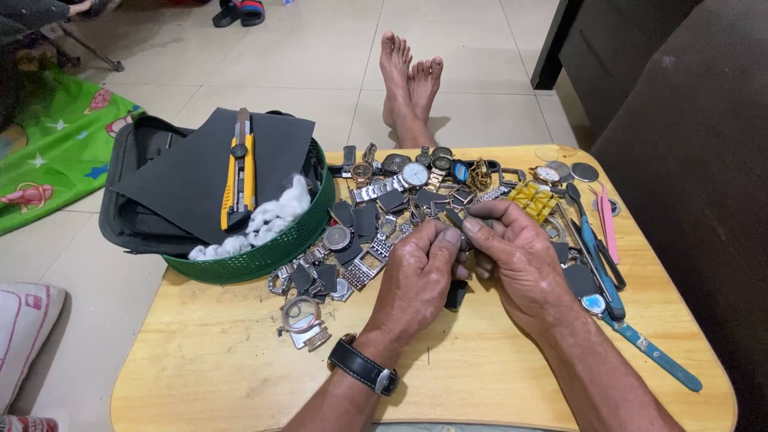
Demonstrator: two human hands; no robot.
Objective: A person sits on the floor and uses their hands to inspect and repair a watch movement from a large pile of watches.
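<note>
Now both hands (464,252) pinch a small dark piece (456,220) between fingertips.

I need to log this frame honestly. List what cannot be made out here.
Head view only:
- Small dark piece between left hand and right hand: mostly covered by the fingers, kind unclear.
- Black bag: hidden under the dark sheet and green basket.
- Watch pile: parts too small and overlapped to count.
- Sandals: cut off by top edge.
</note>
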